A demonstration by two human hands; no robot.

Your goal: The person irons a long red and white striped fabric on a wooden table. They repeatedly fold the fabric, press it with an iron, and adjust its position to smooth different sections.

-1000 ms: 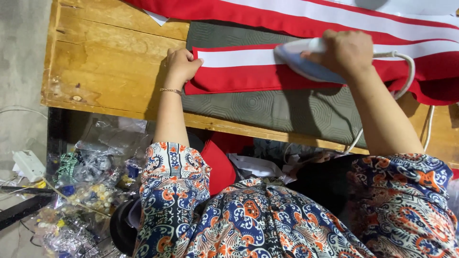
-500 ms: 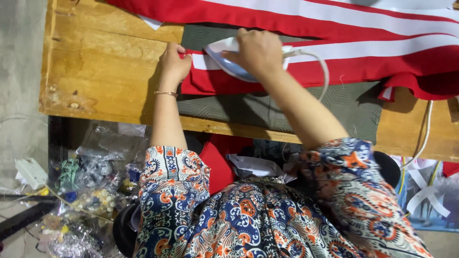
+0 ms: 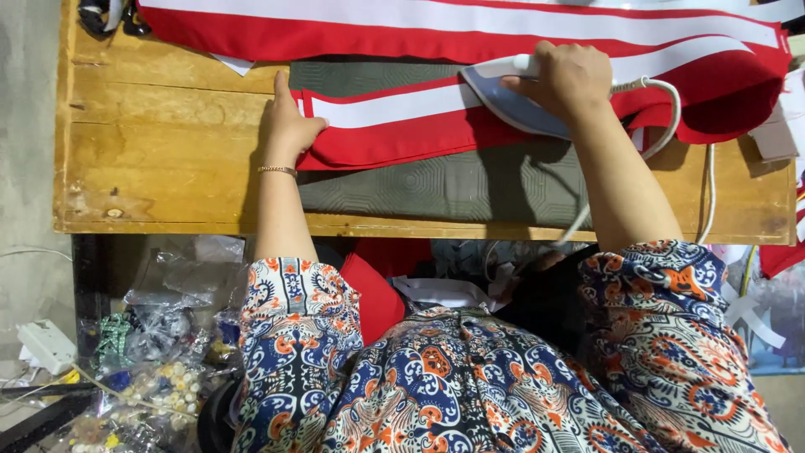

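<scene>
A red cloth with white stripes (image 3: 394,126) lies across a grey-green pressing mat (image 3: 436,189) on a wooden table (image 3: 159,168). My left hand (image 3: 289,130) presses flat on the cloth's left end, fingers together, a thin bracelet at the wrist. My right hand (image 3: 570,80) grips the handle of a white and blue electric iron (image 3: 511,96), whose sole rests on the striped cloth. The iron's white cord (image 3: 671,126) loops off to the right and down over the table's front edge.
More red and white cloth (image 3: 470,25) lies along the far side of the table. Clear plastic bags of beads and trims (image 3: 151,369) are piled on the floor at lower left, beside a white power strip (image 3: 46,344). Red cloth (image 3: 377,294) rests in my lap.
The iron slid left along the striped cloth, then back to the right. My left hand stayed at the cloth's left end, now lying flatter on it.
</scene>
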